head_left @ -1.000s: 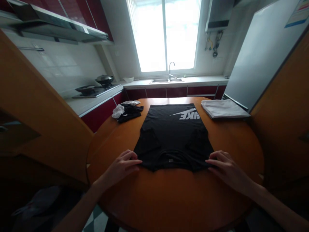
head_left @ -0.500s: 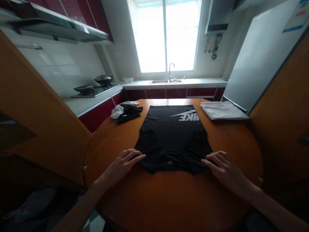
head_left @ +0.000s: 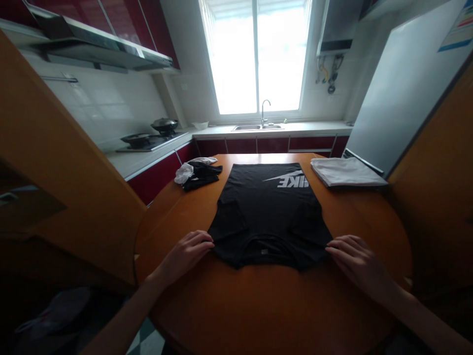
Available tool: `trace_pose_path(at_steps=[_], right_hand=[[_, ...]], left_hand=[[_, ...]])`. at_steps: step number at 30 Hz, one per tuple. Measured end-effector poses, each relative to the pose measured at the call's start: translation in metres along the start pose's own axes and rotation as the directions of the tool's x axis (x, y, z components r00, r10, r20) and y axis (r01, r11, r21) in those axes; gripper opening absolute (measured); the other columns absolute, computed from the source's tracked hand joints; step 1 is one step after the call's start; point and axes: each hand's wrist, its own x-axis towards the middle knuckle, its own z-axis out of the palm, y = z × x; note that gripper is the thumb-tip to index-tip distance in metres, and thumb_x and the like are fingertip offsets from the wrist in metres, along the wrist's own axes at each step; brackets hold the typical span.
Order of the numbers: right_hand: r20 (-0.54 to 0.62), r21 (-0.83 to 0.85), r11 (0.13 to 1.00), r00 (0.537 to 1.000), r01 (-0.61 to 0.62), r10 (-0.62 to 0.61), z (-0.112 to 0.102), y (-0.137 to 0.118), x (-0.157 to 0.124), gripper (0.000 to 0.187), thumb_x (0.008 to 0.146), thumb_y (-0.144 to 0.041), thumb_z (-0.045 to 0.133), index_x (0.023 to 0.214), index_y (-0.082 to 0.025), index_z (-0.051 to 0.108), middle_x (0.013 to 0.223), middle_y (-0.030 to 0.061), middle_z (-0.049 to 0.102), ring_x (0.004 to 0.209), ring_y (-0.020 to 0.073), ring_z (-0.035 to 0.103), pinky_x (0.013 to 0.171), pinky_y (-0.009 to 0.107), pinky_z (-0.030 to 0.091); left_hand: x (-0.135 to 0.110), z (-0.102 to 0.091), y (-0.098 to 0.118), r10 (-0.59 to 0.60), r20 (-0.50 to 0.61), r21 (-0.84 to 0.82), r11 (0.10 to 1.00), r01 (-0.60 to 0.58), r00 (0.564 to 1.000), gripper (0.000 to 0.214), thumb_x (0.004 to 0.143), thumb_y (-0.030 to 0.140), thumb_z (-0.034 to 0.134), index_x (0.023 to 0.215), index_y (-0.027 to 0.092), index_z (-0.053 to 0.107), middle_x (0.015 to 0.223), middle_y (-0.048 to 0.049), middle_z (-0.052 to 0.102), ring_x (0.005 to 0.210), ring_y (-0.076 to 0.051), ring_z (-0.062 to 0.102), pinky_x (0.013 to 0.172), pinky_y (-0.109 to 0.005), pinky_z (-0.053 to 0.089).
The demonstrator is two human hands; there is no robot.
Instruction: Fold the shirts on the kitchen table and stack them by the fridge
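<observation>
A black T-shirt [head_left: 268, 207] with white lettering lies spread on the wooden table [head_left: 273, 305], its neckline toward me and its hem at the far side. Both sleeves are folded in over the body. My left hand [head_left: 190, 251] pinches the shirt's left edge near the shoulder, thumb and fingers pressed together. At the opposite edge, my right hand [head_left: 358, 256] grips the fabric in the same way, level with the left. The cloth between the fingertips is mostly hidden.
Crumpled black and white clothes [head_left: 199, 173] lie at the table's far left. A stack of folded clothes [head_left: 347, 171], white on top, sits at the far right. Beyond are a counter with a sink [head_left: 258, 127], a stove [head_left: 151, 143] and a fridge [head_left: 399, 88].
My fingers have closed on the shirt's two side edges. The right hand has moved outward and the shoulder area looks pulled slightly wider. The view has shifted a little.
</observation>
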Motion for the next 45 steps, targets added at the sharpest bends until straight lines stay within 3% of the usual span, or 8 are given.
trace_pose_path(at_steps=[8, 20, 24, 27, 31, 34, 39, 45], right_hand=[[0.004, 0.032, 0.999, 1.0, -0.007, 0.007, 0.001, 0.005, -0.005, 0.02, 0.096, -0.018, 0.057, 0.108, -0.026, 0.071, 0.105, 0.0049, 0.073, 0.097, 0.0225, 0.065, 0.091, 0.042, 0.05], [0.034, 0.117, 0.993, 0.999, 0.01, -0.014, -0.016, -0.007, -0.005, 0.02, 0.096, -0.019, 0.057, 0.107, -0.027, 0.072, 0.1, 0.0053, 0.073, 0.094, 0.0209, 0.066, 0.086, 0.038, 0.053], [0.088, 0.198, 0.98, 0.996, -0.018, 0.0, -0.031, -0.014, -0.007, 0.018, 0.096, -0.021, 0.057, 0.102, -0.027, 0.073, 0.096, 0.0053, 0.073, 0.091, 0.0209, 0.067, 0.082, 0.035, 0.054], [0.197, 0.299, 0.95, 0.98, -0.091, 0.032, -0.045, -0.022, -0.008, 0.018, 0.097, -0.023, 0.056, 0.097, -0.027, 0.074, 0.093, 0.0055, 0.072, 0.086, 0.0203, 0.067, 0.076, 0.031, 0.055], [0.408, 0.447, 0.852, 0.91, -0.271, 0.075, -0.067, -0.031, -0.004, 0.023, 0.099, -0.028, 0.052, 0.088, -0.026, 0.073, 0.088, 0.0058, 0.07, 0.08, 0.019, 0.067, 0.071, 0.028, 0.054], [0.476, 0.506, 0.786, 0.875, -0.355, 0.089, -0.08, -0.032, 0.005, 0.026, 0.1, -0.034, 0.052, 0.089, -0.025, 0.074, 0.087, 0.0069, 0.07, 0.079, 0.0197, 0.066, 0.071, 0.029, 0.053], [0.437, 0.547, 0.731, 0.884, -0.408, 0.166, -0.085, -0.013, 0.033, 0.032, 0.096, -0.047, 0.058, 0.09, -0.02, 0.075, 0.082, 0.008, 0.07, 0.076, 0.0207, 0.064, 0.068, 0.03, 0.052], [0.321, 0.558, 0.654, 0.859, -0.511, 0.398, -0.064, 0.034, 0.079, 0.053, 0.078, -0.07, 0.067, 0.089, -0.018, 0.077, 0.084, 0.0082, 0.073, 0.077, 0.0231, 0.063, 0.067, 0.032, 0.052]], left_hand=[[0.001, -0.006, 0.003, -0.022, 0.034, -0.096, 0.995, 0.025, 0.999, 0.02, 0.102, 0.017, 0.049, 0.105, 0.02, 0.069, 0.108, -0.0081, 0.067, 0.102, -0.018, 0.062, 0.089, -0.031, 0.053], [-0.01, -0.014, 0.011, -0.058, 0.053, -0.115, 0.991, 0.064, 0.997, 0.018, 0.102, 0.019, 0.051, 0.103, 0.021, 0.068, 0.107, -0.0064, 0.068, 0.098, -0.017, 0.063, 0.089, -0.028, 0.05], [-0.018, -0.028, 0.02, -0.071, 0.143, -0.186, 0.978, 0.097, 0.987, 0.019, 0.101, 0.019, 0.051, 0.103, 0.022, 0.069, 0.105, -0.0055, 0.069, 0.096, -0.017, 0.064, 0.087, -0.026, 0.048], [-0.02, -0.043, 0.031, -0.091, 0.263, -0.268, 0.95, 0.163, 0.96, 0.02, 0.1, 0.02, 0.051, 0.099, 0.023, 0.07, 0.098, -0.0038, 0.071, 0.089, -0.015, 0.065, 0.081, -0.023, 0.049], [-0.015, -0.066, 0.048, -0.079, 0.436, -0.417, 0.865, 0.279, 0.897, 0.018, 0.098, 0.024, 0.055, 0.095, 0.022, 0.072, 0.093, -0.0031, 0.072, 0.084, -0.016, 0.067, 0.076, -0.021, 0.05], [-0.005, -0.081, 0.054, -0.047, 0.508, -0.488, 0.807, 0.332, 0.86, 0.015, 0.096, 0.029, 0.061, 0.095, 0.022, 0.074, 0.089, -0.0025, 0.073, 0.078, -0.015, 0.068, 0.073, -0.021, 0.05], [0.013, -0.093, 0.036, -0.1, 0.498, -0.518, 0.762, 0.388, 0.861, 0.016, 0.092, 0.033, 0.067, 0.095, 0.02, 0.075, 0.088, -0.0038, 0.075, 0.078, -0.017, 0.069, 0.072, -0.023, 0.052], [0.037, -0.08, -0.015, -0.396, 0.306, -0.541, 0.676, 0.5, 0.866, 0.031, 0.082, 0.045, 0.075, 0.092, 0.015, 0.075, 0.088, -0.0066, 0.075, 0.078, -0.019, 0.068, 0.07, -0.027, 0.055]])
